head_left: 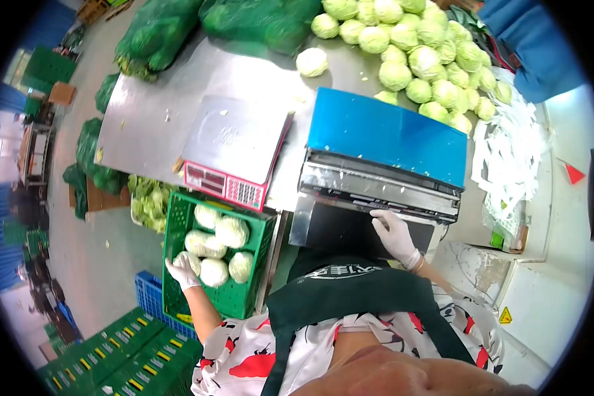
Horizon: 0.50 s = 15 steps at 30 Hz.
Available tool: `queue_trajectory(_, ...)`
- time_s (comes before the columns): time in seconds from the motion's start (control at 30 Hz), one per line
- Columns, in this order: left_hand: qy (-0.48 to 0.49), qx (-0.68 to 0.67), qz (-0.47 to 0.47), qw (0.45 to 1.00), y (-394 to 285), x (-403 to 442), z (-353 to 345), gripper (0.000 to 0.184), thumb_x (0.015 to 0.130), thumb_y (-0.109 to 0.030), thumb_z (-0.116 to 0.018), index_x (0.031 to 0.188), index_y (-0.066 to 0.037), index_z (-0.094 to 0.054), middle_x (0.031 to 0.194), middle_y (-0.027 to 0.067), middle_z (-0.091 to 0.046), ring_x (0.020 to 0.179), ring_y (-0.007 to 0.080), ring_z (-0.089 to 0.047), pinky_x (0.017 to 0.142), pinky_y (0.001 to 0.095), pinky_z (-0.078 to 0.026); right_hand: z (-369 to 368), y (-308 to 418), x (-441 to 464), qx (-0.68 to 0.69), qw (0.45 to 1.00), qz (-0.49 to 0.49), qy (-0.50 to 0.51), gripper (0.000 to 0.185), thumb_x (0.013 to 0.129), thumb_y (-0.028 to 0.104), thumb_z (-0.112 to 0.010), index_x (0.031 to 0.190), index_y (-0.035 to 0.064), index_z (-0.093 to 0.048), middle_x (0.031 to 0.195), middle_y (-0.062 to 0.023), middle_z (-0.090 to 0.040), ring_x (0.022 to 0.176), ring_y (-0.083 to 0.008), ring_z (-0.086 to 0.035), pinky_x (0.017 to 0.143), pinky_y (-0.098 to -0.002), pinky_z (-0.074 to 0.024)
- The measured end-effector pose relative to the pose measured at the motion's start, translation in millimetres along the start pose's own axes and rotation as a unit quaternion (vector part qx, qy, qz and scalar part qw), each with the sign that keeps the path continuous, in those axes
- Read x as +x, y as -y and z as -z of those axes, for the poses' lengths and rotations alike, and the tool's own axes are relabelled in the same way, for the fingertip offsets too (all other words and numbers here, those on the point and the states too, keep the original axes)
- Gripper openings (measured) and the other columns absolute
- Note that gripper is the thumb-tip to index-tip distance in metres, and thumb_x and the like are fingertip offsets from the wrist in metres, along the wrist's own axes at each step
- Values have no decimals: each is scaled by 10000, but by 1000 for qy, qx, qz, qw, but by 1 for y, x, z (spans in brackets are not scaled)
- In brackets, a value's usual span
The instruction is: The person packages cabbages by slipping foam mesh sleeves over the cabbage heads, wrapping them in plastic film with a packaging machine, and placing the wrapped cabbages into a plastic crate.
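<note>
My left hand (183, 271), in a thin white glove, is at the left side of a green plastic crate (263, 254). Its fingers are closed over the crate's rim, beside the pale wrapped cabbages (232, 232) inside. Several of these cabbages lie in the crate. My right hand (396, 237), also gloved, is over the black plate of a wrapping machine (342, 226), fingers stretched towards the metal front edge. Nothing shows in that hand; whether it touches the plate I cannot tell. The machine has a blue cover (386, 135) at its far side.
A red-framed scale (234, 142) stands on the metal table (145, 109). Beyond are a heap of cabbages (426, 63), one apart (311, 62), and green net sacks (261, 23). White strips (508, 158) lie at right. Stacked green crates (122, 353) and a blue crate (150, 297) stand lower left.
</note>
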State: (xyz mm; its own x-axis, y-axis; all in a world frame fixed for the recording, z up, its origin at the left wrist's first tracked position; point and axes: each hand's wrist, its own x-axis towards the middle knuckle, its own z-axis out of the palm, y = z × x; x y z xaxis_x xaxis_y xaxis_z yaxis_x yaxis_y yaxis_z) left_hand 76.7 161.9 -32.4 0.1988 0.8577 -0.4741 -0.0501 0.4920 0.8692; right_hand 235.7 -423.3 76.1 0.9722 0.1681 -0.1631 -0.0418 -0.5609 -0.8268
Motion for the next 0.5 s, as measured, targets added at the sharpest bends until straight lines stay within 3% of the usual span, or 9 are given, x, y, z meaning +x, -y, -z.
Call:
queue_trajectory(0.03,87,43,-38,995,11,15,-26,669,1026,-377,-397,1518,13,-165,1531,235,-293,1379,396,-362,1126,476,-357,7,2,2,7,1000,-3,-11,206,909,112,-624,1103,44,-638,1000,-142,-666,875,-257,-668,797,-331,-518)
queue_trajectory(0.07,164,69,-56,982,9,1,-82,565,1048,-291,-365,1494,30,-233,1509,234,-337,1341,377,-421,1099,467,-390,13,3,5,23,999,-10,-27,193,908,95,-623,1092,42,-646,1013,-146,-669,885,-259,-669,800,-328,-517)
queue_trajectory(0.13,315,110,-124,934,12,-45,-197,471,1039,-235,-417,1430,26,-391,1300,194,-571,1156,274,-604,955,372,-506,28,2,11,40,998,4,-53,187,910,74,-617,1089,34,-650,1018,-146,-674,884,-261,-671,796,-328,-519)
queue_trajectory(0.2,399,182,-140,888,14,-111,-311,435,1012,-185,-515,1390,24,-463,1252,162,-602,1098,225,-627,904,319,-531,43,1,16,40,996,-18,-79,184,913,66,-614,1088,28,-653,1010,-143,-676,874,-242,-676,788,-316,-520)
queue_trajectory(0.37,636,242,-198,706,104,-194,-537,593,924,-202,-665,1434,-14,-430,1295,176,-575,1151,232,-585,941,325,-495,97,0,34,72,979,-39,-188,173,935,37,-580,1083,3,-662,1030,-111,-686,873,-189,-677,772,-295,-522)
queue_trajectory(0.4,642,254,-186,699,129,-204,-579,656,900,-262,-699,1437,-10,-419,1302,179,-560,1143,231,-588,940,317,-494,111,-11,38,34,975,-21,-218,178,946,25,-559,1089,-6,-661,1027,-103,-686,886,-174,-675,795,-279,-515)
queue_trajectory(0.43,615,266,-86,737,139,-232,-613,730,878,-314,-724,1453,-14,-388,1289,188,-565,1122,268,-604,934,333,-501,123,-19,41,-4,969,-5,-247,186,958,14,-538,1095,-15,-660,1025,-96,-686,899,-160,-672,818,-263,-507)
queue_trajectory(0.47,589,287,42,754,157,-246,-650,843,851,-393,-740,1485,-28,-322,1377,215,-483,1170,318,-565,937,401,-504,137,-8,46,101,950,-91,-282,193,968,4,-518,1096,-14,-660,1007,-92,-679,893,-148,-647,829,-268,-494)
queue_trajectory(0.5,593,263,128,750,198,-235,-690,947,816,-472,-748,1511,-48,-265,1481,242,-339,1256,388,-474,941,477,-494,154,-18,50,56,945,-110,-302,197,976,5,-507,1103,-21,-656,996,-83,-672,887,-134,-629,829,-267,-489)
